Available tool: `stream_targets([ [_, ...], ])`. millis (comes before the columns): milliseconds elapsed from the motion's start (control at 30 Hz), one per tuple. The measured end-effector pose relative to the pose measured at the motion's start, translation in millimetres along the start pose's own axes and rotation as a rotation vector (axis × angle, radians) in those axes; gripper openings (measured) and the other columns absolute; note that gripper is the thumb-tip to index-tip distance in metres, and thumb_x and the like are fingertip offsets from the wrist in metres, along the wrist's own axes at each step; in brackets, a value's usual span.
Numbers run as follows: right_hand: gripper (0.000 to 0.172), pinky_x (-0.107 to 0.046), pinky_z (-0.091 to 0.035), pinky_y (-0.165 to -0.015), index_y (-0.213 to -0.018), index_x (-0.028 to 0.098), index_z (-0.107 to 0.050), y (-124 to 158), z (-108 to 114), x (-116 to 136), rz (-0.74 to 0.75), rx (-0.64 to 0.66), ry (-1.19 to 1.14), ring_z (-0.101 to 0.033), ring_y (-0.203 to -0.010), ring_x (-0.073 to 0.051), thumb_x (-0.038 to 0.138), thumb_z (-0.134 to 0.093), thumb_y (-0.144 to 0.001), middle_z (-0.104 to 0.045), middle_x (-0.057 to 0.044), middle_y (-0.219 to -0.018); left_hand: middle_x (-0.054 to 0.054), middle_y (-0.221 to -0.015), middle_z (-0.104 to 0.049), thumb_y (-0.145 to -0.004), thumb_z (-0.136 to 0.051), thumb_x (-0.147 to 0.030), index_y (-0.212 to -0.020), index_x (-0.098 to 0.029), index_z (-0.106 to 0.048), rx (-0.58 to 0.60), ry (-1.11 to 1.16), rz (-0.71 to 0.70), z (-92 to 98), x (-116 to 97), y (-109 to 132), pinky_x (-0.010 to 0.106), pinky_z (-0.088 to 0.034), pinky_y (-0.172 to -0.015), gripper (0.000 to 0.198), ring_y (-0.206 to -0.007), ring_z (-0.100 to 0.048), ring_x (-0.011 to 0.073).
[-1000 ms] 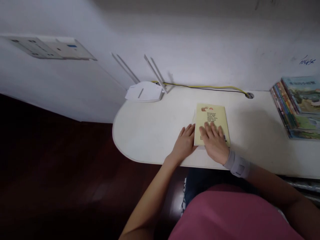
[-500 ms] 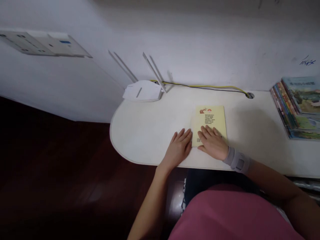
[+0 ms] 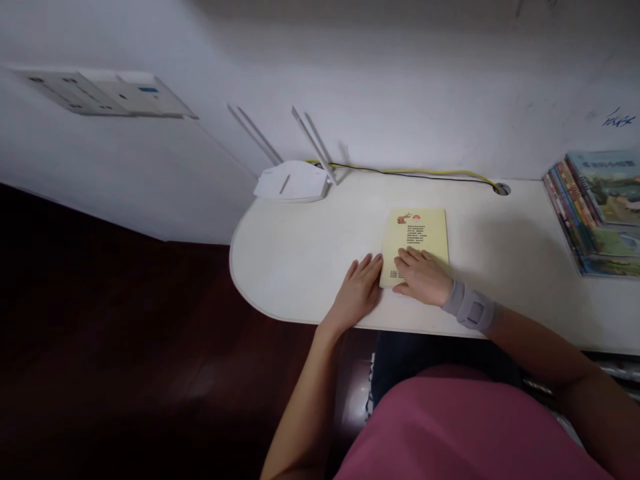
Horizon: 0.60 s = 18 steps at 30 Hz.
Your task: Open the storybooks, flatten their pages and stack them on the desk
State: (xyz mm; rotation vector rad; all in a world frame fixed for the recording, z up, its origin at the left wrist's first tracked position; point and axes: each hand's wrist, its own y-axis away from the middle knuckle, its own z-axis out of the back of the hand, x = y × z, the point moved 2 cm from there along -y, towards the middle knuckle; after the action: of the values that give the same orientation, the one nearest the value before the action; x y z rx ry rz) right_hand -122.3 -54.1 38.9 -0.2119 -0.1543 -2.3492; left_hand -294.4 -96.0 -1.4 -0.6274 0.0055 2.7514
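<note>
A pale yellow booklet [image 3: 434, 230] with printed text and a small red-brown picture lies on the white table [image 3: 280, 267]. My right hand [image 3: 423, 275], with a grey band on its wrist, rests flat over the lower right part of the booklet and covers some of the print. Its fingers are extended. Just left of the booklet, my left hand [image 3: 359, 291] lies palm down on the table, fingers stretched out, its fingertips close to the booklet's left edge.
A white router [image 3: 291, 181] with raised antennas stands at the back left. Yellow and black cables [image 3: 425, 175] run along the wall to a round hole [image 3: 503, 189]. Stacked books [image 3: 607, 200] lie at the right. A socket panel [image 3: 135, 97] is on the left wall.
The booklet is slightly turned and has shifted a little left relative to the table, with my right hand on it. My left hand stays beside it. The view has shifted slightly.
</note>
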Motion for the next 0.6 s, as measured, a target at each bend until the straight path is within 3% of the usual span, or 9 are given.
stream_targets([
  [200,0.031,-0.044,-0.038,-0.099,-0.108,0.009,-0.060,0,12,-5,0.060,0.026,-0.119,-0.047,-0.124,-0.030,0.034,-0.058,-0.088,-0.058,-0.019,-0.125,0.011,-0.150,-0.038,-0.087,-0.034,-0.015,-0.143,-0.014,-0.037,0.003,-0.007,0.005,-0.6,0,0,0.053,-0.022,-0.114,0.056,-0.142,-0.027,0.0261],
  [267,0.018,-0.038,-0.041,-0.092,-0.097,0.013,-0.061,1,15,-8,0.065,-0.012,-0.189,-0.055,-0.110,-0.025,0.027,-0.052,-0.091,-0.064,-0.015,-0.110,0.011,-0.149,-0.039,-0.089,-0.034,-0.017,-0.143,-0.015,-0.037,-0.011,-0.009,0.008,-1.0,-1,0,0.053,-0.022,-0.114,0.054,-0.141,-0.028,0.0260],
  [333,0.017,-0.032,-0.042,-0.079,-0.083,0.016,-0.058,3,18,-14,0.016,-0.065,-0.280,-0.059,-0.088,-0.019,0.020,-0.044,-0.092,-0.065,-0.009,-0.090,0.011,-0.149,-0.040,-0.091,-0.033,-0.019,-0.141,-0.015,-0.039,-0.023,-0.015,0.008,-1.2,-2,0,0.052,-0.022,-0.114,0.051,-0.141,-0.029,0.0263],
  [433,0.024,-0.028,-0.036,-0.060,-0.063,0.020,-0.046,10,18,-31,-0.127,-0.149,-0.473,-0.048,-0.059,-0.013,0.017,-0.045,-0.086,-0.052,0.001,-0.062,0.011,-0.148,-0.041,-0.093,-0.032,-0.021,-0.140,-0.016,-0.041,-0.040,-0.014,0.002,-1.3,-2,0,0.053,-0.023,-0.114,0.049,-0.141,-0.029,0.0266],
  [533,0.027,-0.025,-0.030,-0.053,-0.057,0.022,-0.037,21,15,-48,-0.213,-0.230,-0.753,-0.036,-0.052,-0.009,0.024,-0.050,-0.081,-0.038,0.007,-0.054,0.012,-0.145,-0.045,-0.093,-0.033,-0.021,-0.141,-0.016,-0.040,-0.059,0.011,-0.004,-1.8,0,1,0.054,-0.024,-0.113,0.049,-0.140,-0.030,0.0273],
  [600,0.026,-0.024,-0.030,-0.052,-0.058,0.022,-0.038,30,12,-53,-0.233,-0.281,-0.922,-0.035,-0.052,-0.009,0.030,-0.052,-0.079,-0.037,0.007,-0.054,0.015,-0.143,-0.048,-0.093,-0.034,-0.020,-0.142,-0.015,-0.039,-0.089,0.042,0.000,-2.0,0,0,0.055,-0.026,-0.112,0.049,-0.139,-0.033,0.0285],
])
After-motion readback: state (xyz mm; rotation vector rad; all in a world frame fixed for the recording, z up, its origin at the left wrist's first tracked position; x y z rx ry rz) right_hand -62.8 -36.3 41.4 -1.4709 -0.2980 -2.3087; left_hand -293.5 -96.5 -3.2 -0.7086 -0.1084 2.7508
